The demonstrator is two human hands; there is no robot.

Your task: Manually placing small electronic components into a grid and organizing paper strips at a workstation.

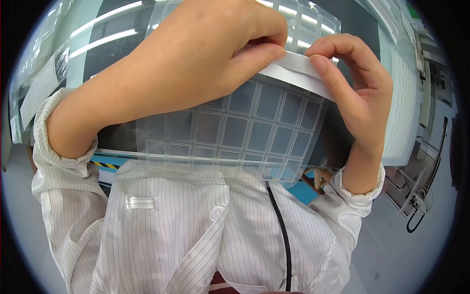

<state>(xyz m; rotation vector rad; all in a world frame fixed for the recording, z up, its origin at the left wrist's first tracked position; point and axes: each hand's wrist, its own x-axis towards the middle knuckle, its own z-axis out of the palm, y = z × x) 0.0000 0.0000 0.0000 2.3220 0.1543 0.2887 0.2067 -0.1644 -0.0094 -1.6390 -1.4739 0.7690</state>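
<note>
A glossy tabletop, dark grey with pale green borders (105, 60), mirrors long white tubes of ceiling light as bright reflections (105, 44) toward its far left corner. Smooth pale grey floor (391, 259) spreads beyond its right edge and also shows past its left. Below the near edge lie a bright blue surface (304, 192) and black-and-yellow striped tape (105, 165). A thin metal frame (410, 198) stands right of the near right corner.

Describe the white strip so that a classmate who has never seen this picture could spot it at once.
Find the clear tray, divided into a grid, in front of the striped coat. Across its upper part, the strip runs between the left hand and the right hand. It is the opaque white band; the tray is see-through.
</note>
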